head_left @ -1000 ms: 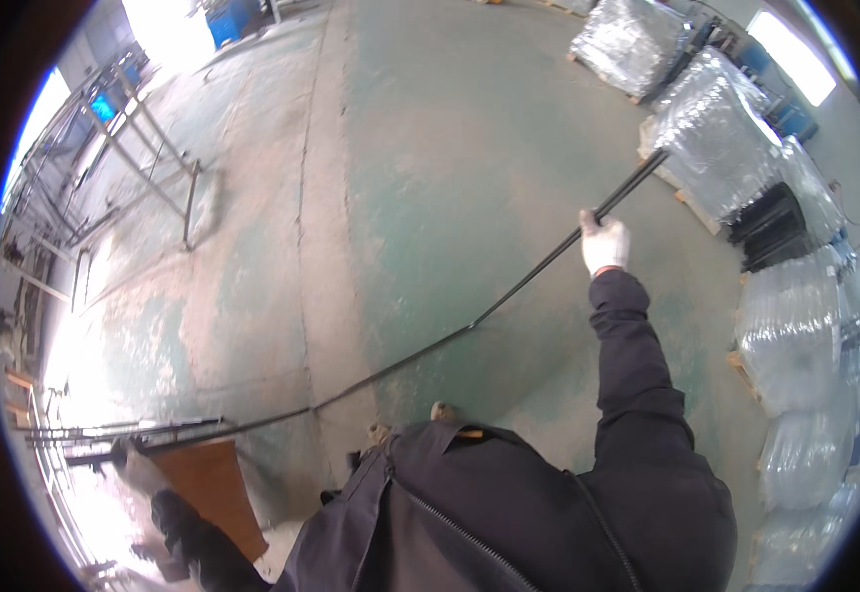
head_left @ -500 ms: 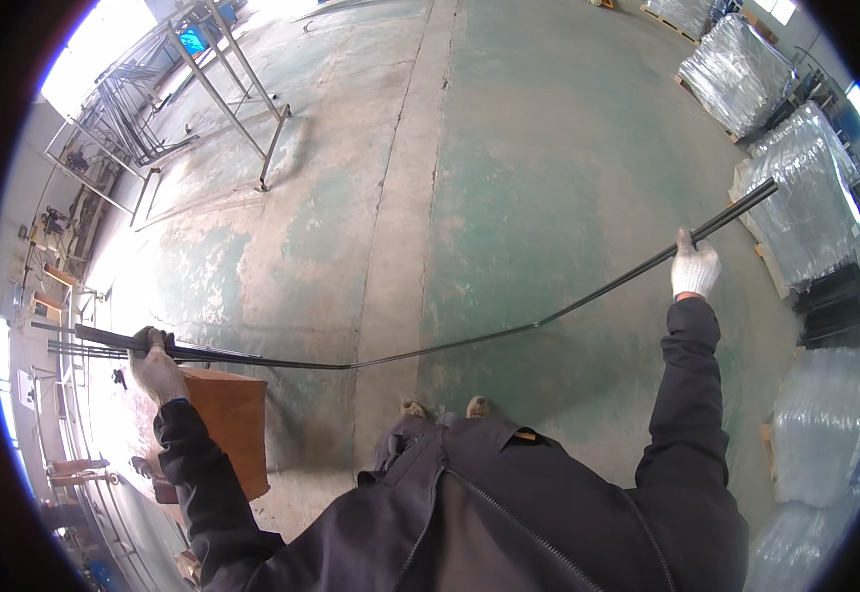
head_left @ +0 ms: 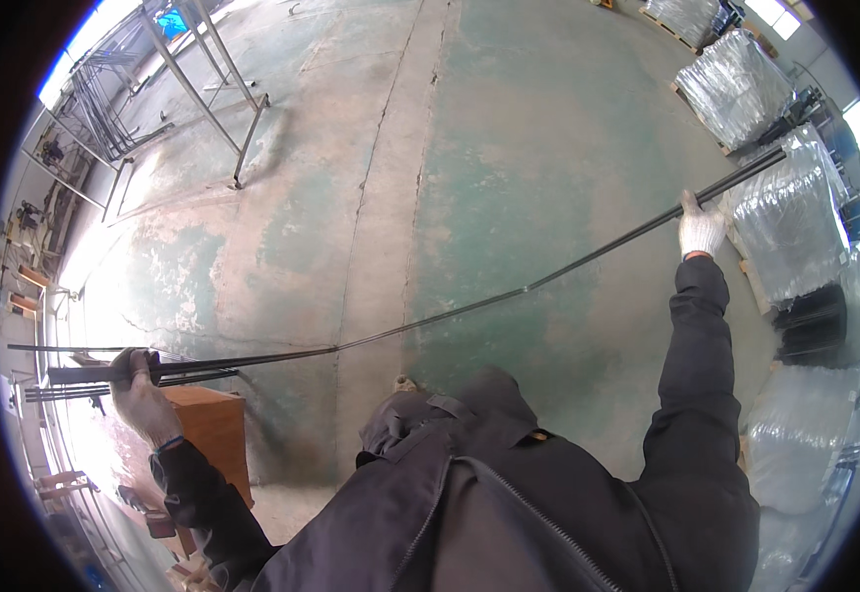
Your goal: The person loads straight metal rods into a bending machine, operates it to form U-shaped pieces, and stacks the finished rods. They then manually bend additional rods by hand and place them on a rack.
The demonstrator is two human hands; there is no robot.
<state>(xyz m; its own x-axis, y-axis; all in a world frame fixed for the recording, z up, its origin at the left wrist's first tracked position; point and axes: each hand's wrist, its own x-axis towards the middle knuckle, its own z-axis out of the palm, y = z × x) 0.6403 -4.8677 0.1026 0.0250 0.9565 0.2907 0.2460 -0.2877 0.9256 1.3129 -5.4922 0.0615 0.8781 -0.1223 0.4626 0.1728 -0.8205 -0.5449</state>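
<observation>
A long, dark, thin bar or strip assembly (head_left: 430, 319) spans the view in front of my body, with bends near its middle and thicker ends. Around its left end my gloved left hand (head_left: 146, 403) is closed, dark at the fingertips. My right hand (head_left: 701, 231), in a white knitted glove, grips it near the right end, which is farther out and higher in the picture. Whether it is one piece or several laid together, I cannot tell. More dark bars (head_left: 198, 377) lie beside my left hand, above a brown box (head_left: 215, 424).
Metal frame racks (head_left: 250, 138) stand at the far left, with dark bars (head_left: 105, 113) piled behind. Along the right side are pallet stacks in clear wrap (head_left: 790, 222) and a black bundle (head_left: 813, 324). The worn green and grey concrete floor (head_left: 509, 197) has a long crack.
The right end of the strip has swung farther out and up with my right hand. My left hand sits slightly lower and farther left. One leg has come forward; the surroundings have shifted in view.
</observation>
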